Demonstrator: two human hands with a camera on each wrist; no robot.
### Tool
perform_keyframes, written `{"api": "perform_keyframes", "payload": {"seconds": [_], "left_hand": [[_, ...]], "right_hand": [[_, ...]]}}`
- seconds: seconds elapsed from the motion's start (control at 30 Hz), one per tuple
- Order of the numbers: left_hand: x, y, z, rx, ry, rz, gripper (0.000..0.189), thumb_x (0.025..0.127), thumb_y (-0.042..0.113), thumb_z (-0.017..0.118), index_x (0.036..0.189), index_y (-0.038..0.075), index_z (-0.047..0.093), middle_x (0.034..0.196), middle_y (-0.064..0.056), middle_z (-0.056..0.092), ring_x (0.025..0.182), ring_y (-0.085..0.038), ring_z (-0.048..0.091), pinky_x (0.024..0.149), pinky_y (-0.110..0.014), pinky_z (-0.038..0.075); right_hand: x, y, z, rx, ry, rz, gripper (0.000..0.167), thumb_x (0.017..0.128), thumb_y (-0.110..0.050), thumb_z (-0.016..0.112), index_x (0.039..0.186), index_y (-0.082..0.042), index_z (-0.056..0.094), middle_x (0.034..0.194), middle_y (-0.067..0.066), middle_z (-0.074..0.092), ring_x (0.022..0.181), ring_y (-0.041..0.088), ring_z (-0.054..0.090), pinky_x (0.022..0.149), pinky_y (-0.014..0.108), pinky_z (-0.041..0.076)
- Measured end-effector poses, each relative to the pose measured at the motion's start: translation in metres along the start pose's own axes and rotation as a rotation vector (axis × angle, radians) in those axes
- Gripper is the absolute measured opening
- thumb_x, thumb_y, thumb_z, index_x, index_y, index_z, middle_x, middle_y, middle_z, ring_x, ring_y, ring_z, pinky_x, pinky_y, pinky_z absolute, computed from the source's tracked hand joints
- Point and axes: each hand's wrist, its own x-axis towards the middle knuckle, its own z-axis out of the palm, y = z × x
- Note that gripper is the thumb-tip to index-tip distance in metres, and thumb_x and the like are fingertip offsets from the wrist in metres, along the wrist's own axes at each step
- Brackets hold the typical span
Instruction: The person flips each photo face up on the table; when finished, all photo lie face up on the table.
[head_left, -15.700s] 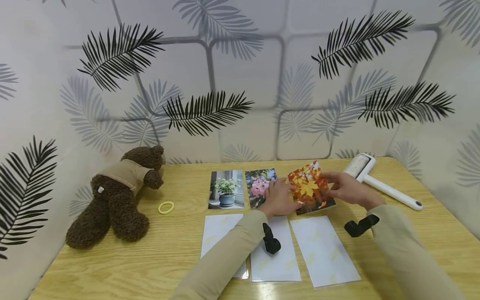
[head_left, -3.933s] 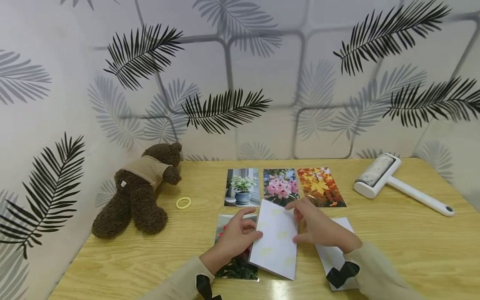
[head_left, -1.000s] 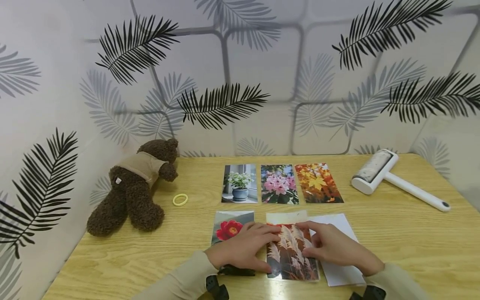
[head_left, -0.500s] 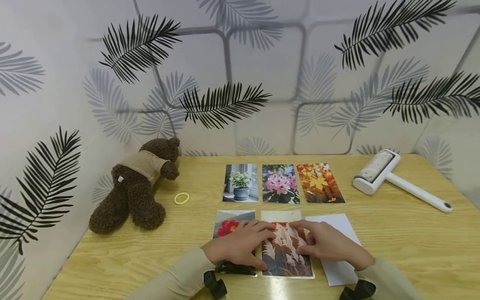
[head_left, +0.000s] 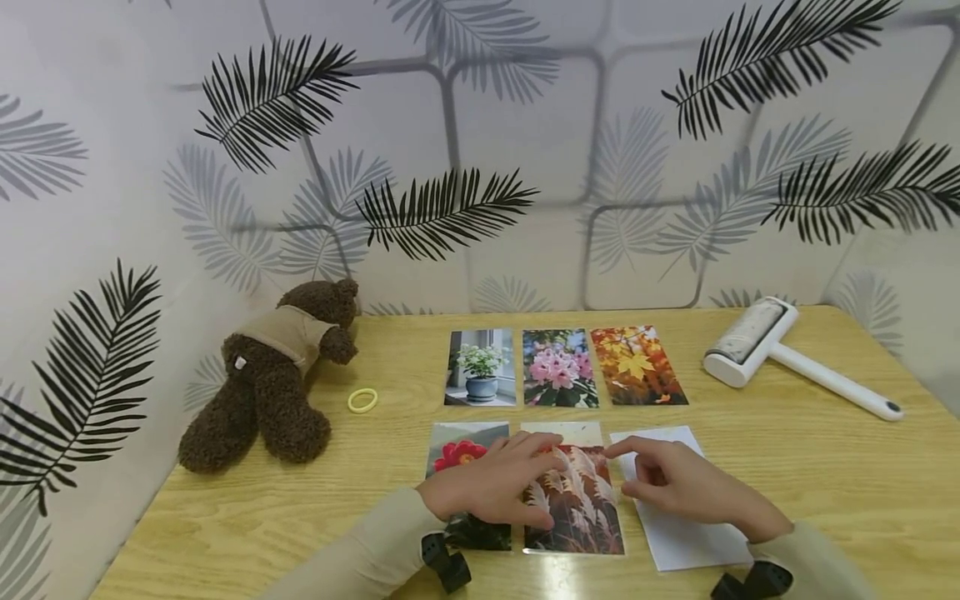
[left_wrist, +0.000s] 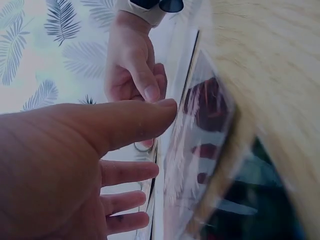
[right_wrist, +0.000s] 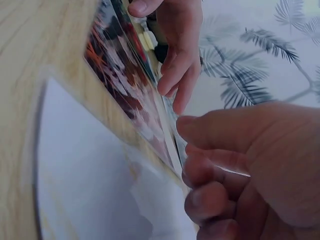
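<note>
A photo card of pale reed plumes (head_left: 581,500) lies picture up in the middle of the lower row. My left hand (head_left: 498,479) is spread over its left side, fingers straight, and covers part of the red flower photo (head_left: 457,454) to its left. In the left wrist view, the left thumb (left_wrist: 135,122) points across at the reed photo's edge. Above the white-backed card (head_left: 682,533) on the right, my right hand (head_left: 686,483) has loosely bent fingers. The right wrist view shows nothing between the right thumb and fingers, with the white card just below them.
Behind lie three photos: a potted plant (head_left: 480,367), pink blossoms (head_left: 558,367) and autumn leaves (head_left: 637,367). A white lint roller (head_left: 795,358) lies right of them. Left are a yellow ring (head_left: 363,401) and a brown teddy bear (head_left: 262,383), near the patterned wall.
The autumn leaves photo has been laid down. The red flower and reed cards were turned picture up, and the reed card set straight. My right hand has moved off it, rightward over the white card.
</note>
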Motion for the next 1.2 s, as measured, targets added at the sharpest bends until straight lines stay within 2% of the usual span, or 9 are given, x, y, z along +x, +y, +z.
{"api": "perform_keyframes", "payload": {"seconds": [0.17,0.3,0.47,0.6,0.7,0.8,0.97,1.1,1.2], "left_hand": [[0.023,0.013,-0.006,0.01,-0.003,0.053,0.05,0.092,0.036,0.065,0.137,0.02,0.051,0.156,-0.005,0.027,0.14,-0.019,0.027,0.111,-0.044,0.026],[0.043,0.026,-0.005,0.047,0.062,0.098,0.04,0.093,0.036,0.064,0.129,0.019,0.057,0.147,-0.004,0.042,0.132,-0.017,0.039,0.104,-0.036,0.035],[0.065,0.045,0.002,0.039,0.155,0.044,0.036,0.092,0.036,0.065,0.122,0.017,0.063,0.125,0.002,0.059,0.104,-0.01,0.054,0.086,-0.025,0.043],[0.075,0.057,0.006,0.064,0.134,0.004,0.036,0.091,0.039,0.066,0.12,0.018,0.064,0.124,0.002,0.06,0.107,-0.011,0.055,0.085,-0.025,0.046],[0.081,0.064,0.011,0.129,0.108,-0.006,0.039,0.089,0.044,0.066,0.12,0.019,0.064,0.126,0.002,0.058,0.109,-0.013,0.053,0.086,-0.025,0.046],[0.084,0.069,0.015,0.215,0.092,-0.03,0.046,0.084,0.05,0.069,0.12,0.021,0.064,0.125,0.003,0.056,0.107,-0.013,0.051,0.086,-0.023,0.043],[0.087,0.072,0.023,0.337,0.112,-0.058,0.054,0.075,0.059,0.074,0.116,0.025,0.065,0.122,0.006,0.055,0.104,-0.01,0.048,0.084,-0.021,0.041],[0.088,0.073,0.025,0.328,0.121,-0.071,0.053,0.073,0.059,0.075,0.114,0.026,0.066,0.122,0.007,0.054,0.105,-0.01,0.047,0.086,-0.02,0.04],[0.088,0.073,0.026,0.32,0.135,-0.084,0.052,0.072,0.059,0.076,0.112,0.027,0.066,0.121,0.007,0.054,0.105,-0.009,0.047,0.085,-0.02,0.04]], "right_hand": [[-0.011,0.01,-0.011,-0.03,0.074,-0.038,0.031,0.091,-0.009,0.066,0.12,-0.001,0.058,0.072,-0.01,0.053,0.059,-0.004,0.043,0.05,0.02,0.04],[-0.016,0.018,-0.018,-0.13,0.196,0.007,0.028,0.087,-0.005,0.069,0.114,-0.003,0.061,0.078,-0.007,0.056,0.063,-0.003,0.046,0.052,0.02,0.041],[-0.022,0.034,-0.021,-0.272,0.31,-0.014,0.032,0.078,0.0,0.076,0.107,-0.004,0.065,0.092,0.002,0.064,0.074,0.004,0.05,0.059,0.022,0.043],[-0.027,0.045,-0.02,-0.415,0.368,-0.027,0.042,0.069,-0.004,0.083,0.107,-0.005,0.064,0.104,0.011,0.061,0.092,0.023,0.05,0.075,0.032,0.037],[-0.031,0.052,-0.02,-0.475,0.373,-0.023,0.054,0.068,-0.008,0.085,0.115,0.001,0.059,0.11,0.019,0.056,0.098,0.031,0.047,0.078,0.037,0.03],[-0.034,0.054,-0.02,-0.506,0.362,-0.009,0.065,0.07,-0.012,0.084,0.124,0.006,0.051,0.115,0.02,0.054,0.1,0.029,0.046,0.079,0.037,0.031],[-0.037,0.052,-0.023,-0.435,0.343,0.016,0.071,0.072,-0.01,0.083,0.129,0.009,0.045,0.115,0.02,0.051,0.094,0.024,0.046,0.073,0.031,0.038],[-0.039,0.045,-0.027,-0.275,0.336,0.129,0.075,0.076,-0.002,0.079,0.136,0.008,0.036,0.118,0.025,0.04,0.091,0.024,0.053,0.068,0.023,0.045],[-0.04,0.04,-0.027,-0.214,0.37,0.211,0.08,0.078,0.0,0.077,0.14,0.008,0.027,0.12,0.029,0.034,0.084,0.02,0.057,0.065,0.021,0.049]]}}
